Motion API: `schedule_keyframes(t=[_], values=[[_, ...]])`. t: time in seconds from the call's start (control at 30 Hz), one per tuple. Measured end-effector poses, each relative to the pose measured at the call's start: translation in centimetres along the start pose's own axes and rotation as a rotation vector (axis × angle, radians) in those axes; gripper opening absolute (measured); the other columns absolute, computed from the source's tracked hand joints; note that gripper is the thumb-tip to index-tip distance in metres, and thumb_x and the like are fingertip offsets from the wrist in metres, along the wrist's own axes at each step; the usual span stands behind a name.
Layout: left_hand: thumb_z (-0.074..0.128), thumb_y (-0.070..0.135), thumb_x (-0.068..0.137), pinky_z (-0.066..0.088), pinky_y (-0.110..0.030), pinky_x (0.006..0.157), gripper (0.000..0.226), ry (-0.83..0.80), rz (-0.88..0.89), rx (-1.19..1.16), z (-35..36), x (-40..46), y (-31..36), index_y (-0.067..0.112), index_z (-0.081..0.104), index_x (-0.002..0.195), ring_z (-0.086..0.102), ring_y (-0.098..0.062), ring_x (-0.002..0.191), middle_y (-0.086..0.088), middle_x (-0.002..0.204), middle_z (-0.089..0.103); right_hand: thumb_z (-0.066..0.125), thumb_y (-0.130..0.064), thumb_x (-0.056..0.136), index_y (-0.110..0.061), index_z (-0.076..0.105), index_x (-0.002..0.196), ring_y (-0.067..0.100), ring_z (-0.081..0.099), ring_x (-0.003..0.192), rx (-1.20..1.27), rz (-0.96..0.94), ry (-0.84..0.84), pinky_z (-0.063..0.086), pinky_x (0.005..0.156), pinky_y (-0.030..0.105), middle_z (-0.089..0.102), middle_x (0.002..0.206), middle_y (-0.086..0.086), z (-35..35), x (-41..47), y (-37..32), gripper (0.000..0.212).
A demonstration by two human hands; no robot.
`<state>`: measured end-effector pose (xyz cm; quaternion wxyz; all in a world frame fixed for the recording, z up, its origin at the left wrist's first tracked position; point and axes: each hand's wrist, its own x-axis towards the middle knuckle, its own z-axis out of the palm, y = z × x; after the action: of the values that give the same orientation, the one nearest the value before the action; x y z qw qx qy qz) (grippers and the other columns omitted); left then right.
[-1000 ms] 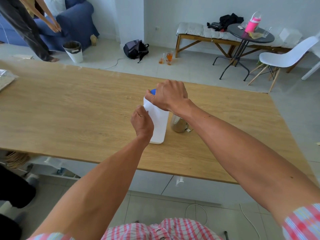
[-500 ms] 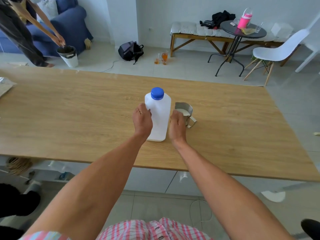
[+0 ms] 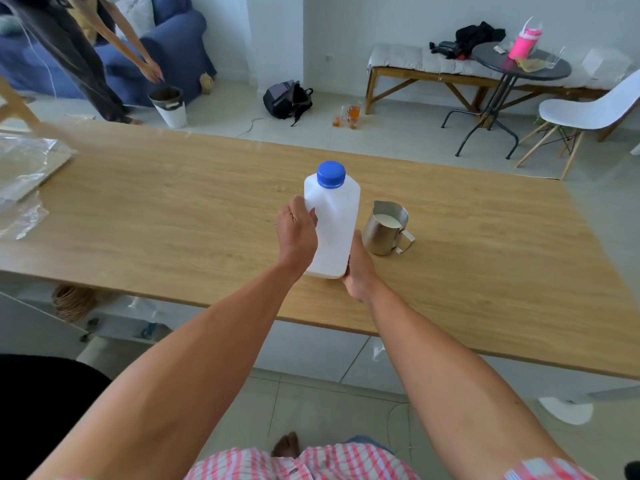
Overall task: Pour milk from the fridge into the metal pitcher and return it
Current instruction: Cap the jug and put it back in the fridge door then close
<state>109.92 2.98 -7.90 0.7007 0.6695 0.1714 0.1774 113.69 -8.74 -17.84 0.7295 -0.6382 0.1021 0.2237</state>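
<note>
A white milk bottle (image 3: pixel 334 223) with a blue cap (image 3: pixel 331 173) screwed on is held between both hands over the wooden table (image 3: pixel 173 209), tilted slightly toward me. My left hand (image 3: pixel 296 235) grips its left side. My right hand (image 3: pixel 358 271) cups its lower right corner and base. Just right of the bottle stands the metal pitcher (image 3: pixel 385 233), upright, with white milk inside and its handle pointing right.
Clear plastic wrap (image 3: pixel 24 168) lies at the table's left end. Beyond the table another person (image 3: pixel 86 53) bends over a white bin (image 3: pixel 169 105). A backpack (image 3: pixel 287 98), bench (image 3: pixel 433 71), round dark table (image 3: pixel 519 64) and white chair (image 3: pixel 585 112) stand farther back.
My right hand left the blue cap and dropped to the bottle's lower right side. The bottle's base now looks lifted and drawn toward me. The pitcher stayed put.
</note>
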Motion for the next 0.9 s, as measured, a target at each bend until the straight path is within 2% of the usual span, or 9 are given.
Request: schedule_keyframes(t=[0.1, 0.2, 0.27, 0.37, 0.47, 0.57, 0.73, 0.8, 0.9], values=[[0.035, 0.015, 0.097, 0.027, -0.026, 0.052, 0.033, 0.065, -0.013, -0.02, -0.5, -0.6, 0.5, 0.02, 0.025, 0.066, 0.028, -0.013, 0.057, 0.0, 0.064, 0.026, 0.034, -0.062, 0.104, -0.028, 0.066, 0.128, 0.019, 0.07, 0.11, -0.002, 0.018, -0.051, 0.053, 0.095, 0.039, 0.076, 0.117, -0.001, 0.2, -0.1, -0.3, 0.052], [0.035, 0.015, 0.095, 0.028, -0.035, 0.059, 0.032, 0.147, -0.022, -0.012, -1.2, -1.3, 0.8, 0.02, 0.025, 0.065, 0.028, -0.012, 0.055, 0.003, 0.059, 0.027, 0.035, -0.064, 0.1, -0.027, 0.067, 0.123, 0.023, 0.069, 0.105, -0.064, 0.033, -0.123, 0.05, 0.084, 0.038, 0.075, 0.118, 0.005, 0.9, -0.6, -0.9, 0.055], [0.036, 0.014, 0.095, 0.028, -0.037, 0.062, 0.033, 0.217, -0.03, -0.011, -1.9, -2.1, 1.0, 0.019, 0.026, 0.063, 0.029, -0.011, 0.054, 0.007, 0.055, 0.03, 0.038, -0.067, 0.093, -0.028, 0.067, 0.12, 0.027, 0.068, 0.109, -0.123, 0.026, -0.164, 0.05, 0.086, 0.04, 0.075, 0.117, 0.005, 1.7, -1.2, -1.0, 0.056], [0.037, 0.014, 0.095, 0.027, -0.034, 0.06, 0.034, 0.34, -0.033, -0.005, -3.5, -3.4, 1.3, 0.017, 0.03, 0.062, 0.029, -0.012, 0.053, 0.006, 0.054, 0.034, 0.038, -0.068, 0.091, -0.027, 0.066, 0.122, 0.032, 0.067, 0.116, -0.187, 0.025, -0.258, 0.053, 0.094, 0.044, 0.075, 0.117, 0.002, 3.1, -1.7, -0.6, 0.059], [0.036, 0.017, 0.096, 0.028, -0.033, 0.059, 0.033, 0.483, -0.024, -0.002, -5.9, -5.5, 1.6, 0.015, 0.033, 0.064, 0.03, -0.012, 0.052, 0.004, 0.054, 0.037, 0.035, -0.059, 0.102, -0.022, 0.067, 0.125, 0.027, 0.071, 0.106, -0.222, 0.054, -0.371, 0.054, 0.086, 0.039, 0.075, 0.116, 0.006, 5.1, -3.0, 0.2, 0.054], [0.036, 0.019, 0.095, 0.028, -0.033, 0.06, 0.038, 0.613, -0.014, -0.02, -8.8, -7.9, 2.1, 0.019, 0.033, 0.056, 0.031, -0.013, 0.051, 0.008, 0.05, 0.036, 0.04, -0.055, 0.101, -0.016, 0.069, 0.119, 0.023, 0.07, 0.089, -0.259, 0.108, -0.481, 0.054, 0.077, 0.038, 0.076, 0.114, 0.01, 7.8, -4.9, 1.3, 0.053], [0.036, 0.018, 0.091, 0.022, -0.032, 0.054, 0.038, 0.83, 0.075, -0.082, -15.0, -13.4, 3.3, 0.024, 0.027, 0.055, 0.026, -0.013, 0.05, 0.003, 0.053, 0.03, 0.038, -0.056, 0.102, -0.024, 0.069, 0.111, 0.022, 0.066, 0.089, -0.347, 0.154, -0.698, 0.05, 0.078, 0.039, 0.076, 0.1, 0.001, 13.8, -9.1, 4.4, 0.045], [0.037, 0.018, 0.091, 0.023, -0.032, 0.054, 0.04, 0.915, 0.1, -0.071, -17.9, -16.1, 3.4, 0.025, 0.029, 0.053, 0.026, -0.012, 0.049, 0.004, 0.052, 0.031, 0.038, -0.059, 0.1, -0.027, 0.07, 0.108, 0.024, 0.066, 0.09, -0.378, 0.158, -0.787, 0.048, 0.077, 0.041, 0.075, 0.098, 0.0, 16.6, -11.4, 6.0, 0.046], [0.037, 0.026, 0.087, 0.026, -0.031, 0.054, 0.043, 1.071, 0.108, -0.061, -22.5, -20.7, 3.9, 0.028, 0.035, 0.044, 0.03, -0.012, 0.047, 0.008, 0.047, 0.036, 0.042, -0.073, 0.09, -0.026, 0.072, 0.119, 0.022, 0.072, 0.099, -0.433, 0.15, -0.895, 0.058, 0.083, 0.041, 0.076, 0.113, 0.001, 20.9, -15.7, 8.9, 0.063]])
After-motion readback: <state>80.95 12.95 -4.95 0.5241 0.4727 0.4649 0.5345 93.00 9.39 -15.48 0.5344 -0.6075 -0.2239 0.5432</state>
